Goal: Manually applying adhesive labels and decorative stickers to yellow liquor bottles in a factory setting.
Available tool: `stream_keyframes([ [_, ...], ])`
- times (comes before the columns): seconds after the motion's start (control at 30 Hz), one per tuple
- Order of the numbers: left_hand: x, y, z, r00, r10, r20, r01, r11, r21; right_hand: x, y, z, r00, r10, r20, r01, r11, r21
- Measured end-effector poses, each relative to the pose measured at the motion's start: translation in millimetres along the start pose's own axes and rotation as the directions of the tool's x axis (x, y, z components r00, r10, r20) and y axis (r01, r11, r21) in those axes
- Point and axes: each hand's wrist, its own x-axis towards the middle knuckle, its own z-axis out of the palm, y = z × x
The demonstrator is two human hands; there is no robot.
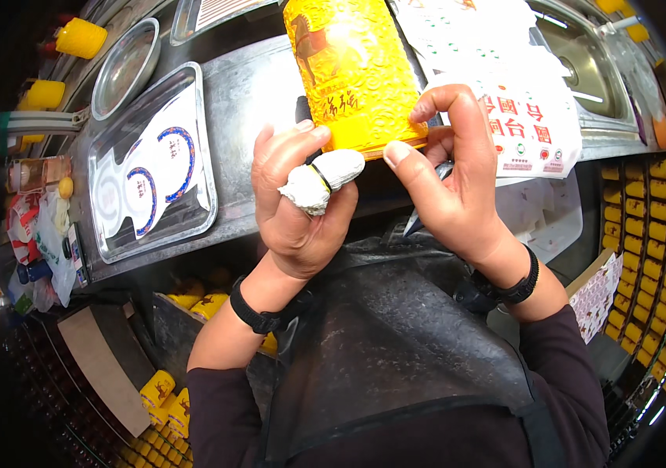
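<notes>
A yellow embossed package (360, 70), with a brown horse picture and dark brush-like marks, lies on the metal counter, its lower end toward me. My left hand (298, 207) grips its lower left corner with curled fingers. A white wrapping (325, 179) with a dark and yellow band round it covers what looks like that hand's index finger. At the lower right corner, my right hand (454, 168) pinches the package's edge between thumb and index finger. Under that hand juts a slim pointed tool (412, 225); its kind is mostly hidden.
On the left stands a metal tray (208, 179) with printed white papers (181, 160), near a round metal dish (126, 69). Printed white sheets (539, 117) lie right of the package, before a sink (590, 70). Rows of yellow containers (649, 257) fill the right side.
</notes>
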Motion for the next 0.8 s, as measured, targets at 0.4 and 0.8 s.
stream_keyframes([
  [0.4, -0.1, -0.3, -2.5, 0.998, 0.001, 0.061, -0.004, 0.998, 0.058, 0.0, 2.6, 4.3, 0.993, -0.109, -0.035, 0.105, 0.988, -0.113],
  [0.8, -1.8, 0.3, -2.7, 0.998, 0.002, 0.056, -0.004, 0.999, 0.052, -1.8, 3.5, 4.9, 0.999, -0.025, -0.02, 0.025, 0.999, 0.02],
])
